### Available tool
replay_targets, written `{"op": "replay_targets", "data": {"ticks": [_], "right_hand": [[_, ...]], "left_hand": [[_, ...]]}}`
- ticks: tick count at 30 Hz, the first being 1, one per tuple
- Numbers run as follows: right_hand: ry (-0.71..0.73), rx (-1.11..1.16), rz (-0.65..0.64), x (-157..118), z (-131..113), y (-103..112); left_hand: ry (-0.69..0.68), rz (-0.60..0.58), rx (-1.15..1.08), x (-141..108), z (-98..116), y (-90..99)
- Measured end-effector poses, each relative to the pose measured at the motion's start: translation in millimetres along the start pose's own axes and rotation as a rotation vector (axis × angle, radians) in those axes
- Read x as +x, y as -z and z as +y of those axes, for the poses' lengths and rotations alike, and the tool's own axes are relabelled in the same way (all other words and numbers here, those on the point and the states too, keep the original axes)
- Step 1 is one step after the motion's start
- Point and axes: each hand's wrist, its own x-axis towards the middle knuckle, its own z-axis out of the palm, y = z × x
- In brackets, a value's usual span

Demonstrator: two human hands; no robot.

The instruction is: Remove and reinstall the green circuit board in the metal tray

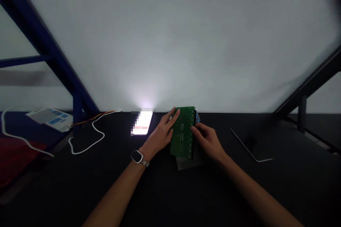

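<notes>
A green circuit board [182, 136] is tilted above the black table, with rows of pale marks along its right side. My left hand [162, 133] holds its left edge, with fingertips on the board's upper left face. At the right edge, my right hand [207, 138] grips the board between thumb and fingers; some fingers are hidden behind it. A small blue item [197, 117] shows behind the board's upper right edge. Under the board's lower end lies a flat grey piece [188, 163], partly covered.
A lit phone [143, 122] stands left of my hands near the wall. Farther left are a white cable [98, 131], thin coloured wires and a white-and-blue card [53, 117]. A bent metal rod [246, 148] lies at the right. Blue frame bars [50, 39] rise at the left.
</notes>
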Motion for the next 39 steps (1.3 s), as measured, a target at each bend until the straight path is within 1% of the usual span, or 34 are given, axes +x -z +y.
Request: {"op": "replay_targets", "data": {"ticks": [2,4,6,8,10,13,17,20,24,26,29,31,35,38,39], "right_hand": [[-0.017,-0.059,0.012,2,4,5],[-0.005,-0.109,0.020,5,6,10],[0.010,-0.118,0.002,7,7,13],[-0.014,-0.061,-0.046,8,7,14],[-0.077,0.039,-0.085,8,5,14],[-0.149,0.172,-0.085,8,0,14],[-0.104,0.272,-0.148,9,-4,16],[-0.103,0.345,-0.187,9,-4,18],[-0.188,0.443,-0.195,7,1,19],[-0.226,0.482,-0.190,6,3,17],[-0.256,0.522,-0.214,6,4,14],[-0.273,0.516,-0.239,6,4,12],[-0.283,0.435,-0.258,6,6,7],[-0.258,0.368,-0.261,5,7,3],[-0.243,0.356,-0.257,5,7,1]], "left_hand": [[-0.015,0.050,0.040,1,1,5.4],[-0.033,0.092,0.067,3,2,10.0],[-0.043,0.124,0.075,3,4,12.7],[-0.039,0.147,0.063,4,6,13.8],[-0.028,0.170,0.041,4,7,13.9],[-0.012,0.212,-0.005,4,7,13.2],[0.005,0.282,-0.058,5,6,9.2],[0.070,0.330,-0.036,5,4,1.2],[0.268,0.412,-0.077,4,-3,-10.3],[0.346,0.406,-0.141,3,-7,-12.3],[0.436,0.296,-0.242,3,-9,-11.4],[0.472,0.251,-0.330,4,-6,-10.6],[0.465,0.275,-0.478,7,5,-12.2],[0.444,0.300,-0.533,10,16,-15.1],[0.438,0.291,-0.572,10,20,-15.9]]}}
